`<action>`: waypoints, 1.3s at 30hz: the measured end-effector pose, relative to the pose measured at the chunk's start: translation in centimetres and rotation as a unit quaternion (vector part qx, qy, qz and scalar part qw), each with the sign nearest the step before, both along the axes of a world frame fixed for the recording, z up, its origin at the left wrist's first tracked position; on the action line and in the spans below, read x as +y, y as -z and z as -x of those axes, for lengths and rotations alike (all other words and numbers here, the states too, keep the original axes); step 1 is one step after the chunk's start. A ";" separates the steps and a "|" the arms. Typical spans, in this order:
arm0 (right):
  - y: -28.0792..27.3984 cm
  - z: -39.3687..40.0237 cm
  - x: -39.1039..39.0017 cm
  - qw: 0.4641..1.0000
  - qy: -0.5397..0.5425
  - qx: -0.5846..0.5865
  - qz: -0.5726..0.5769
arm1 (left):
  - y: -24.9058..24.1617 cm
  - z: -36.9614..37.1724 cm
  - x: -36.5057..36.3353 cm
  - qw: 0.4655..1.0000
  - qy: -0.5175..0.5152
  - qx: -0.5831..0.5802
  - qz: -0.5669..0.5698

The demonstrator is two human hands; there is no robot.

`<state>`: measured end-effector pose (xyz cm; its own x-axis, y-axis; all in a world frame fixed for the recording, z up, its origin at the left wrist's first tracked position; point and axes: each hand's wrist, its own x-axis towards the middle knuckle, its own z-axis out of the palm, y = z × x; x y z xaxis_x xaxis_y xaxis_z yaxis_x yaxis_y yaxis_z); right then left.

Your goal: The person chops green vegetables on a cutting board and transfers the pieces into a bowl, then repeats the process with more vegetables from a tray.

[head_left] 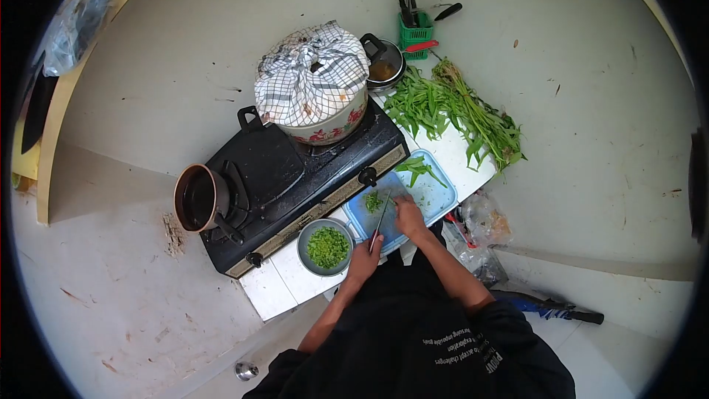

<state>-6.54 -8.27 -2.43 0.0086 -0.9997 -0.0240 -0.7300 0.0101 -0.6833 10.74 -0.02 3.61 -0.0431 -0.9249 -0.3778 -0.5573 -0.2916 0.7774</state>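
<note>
My left hand (363,260) is closed round the handle of a knife (382,218), its blade angled up over the blue tray (450,199). Beside the blade, fingers curled, my right hand (409,218) presses down on green leaves mostly hidden under it. A small heap of chopped greens (372,201) lies left of the knife on the cutting surface. Uncut leaves (419,168) rest at the tray's far end. Just left of my left hand, a grey bowl (302,255) holds finely chopped greens (328,247).
A black two-burner gas stove (273,166) stands ahead, bearing a cloth-covered flowered pot (325,129) and a brown saucepan (179,198). A bunch of leafy greens (473,114) lies at the back right, near a green utensil basket (416,33) and a small pan (387,66). Plastic bags (484,222) sit right.
</note>
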 end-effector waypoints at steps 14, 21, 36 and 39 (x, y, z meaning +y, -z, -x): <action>-3.0 2.3 -0.5 0.915 0.056 -0.369 -0.154 | -1.0 0.1 -1.0 0.999 -0.024 0.036 0.033; -2.4 2.3 -0.8 0.883 0.065 -0.444 -0.138 | -0.8 -0.1 -1.1 0.999 -0.015 0.032 0.010; -3.6 2.6 0.2 0.873 0.056 -0.449 -0.182 | -1.1 0.0 -1.2 1.000 -0.007 0.025 -0.002; -4.2 2.7 0.0 0.873 0.051 -0.445 -0.193 | -1.1 0.0 -1.2 0.999 -0.009 0.030 0.006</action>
<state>-9.23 -8.24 1.81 0.1065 -0.9154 -0.3882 0.1060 0.3987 -0.9109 10.75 -1.17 4.68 -0.0493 -0.9302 -0.3638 -0.5048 -0.2911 0.8127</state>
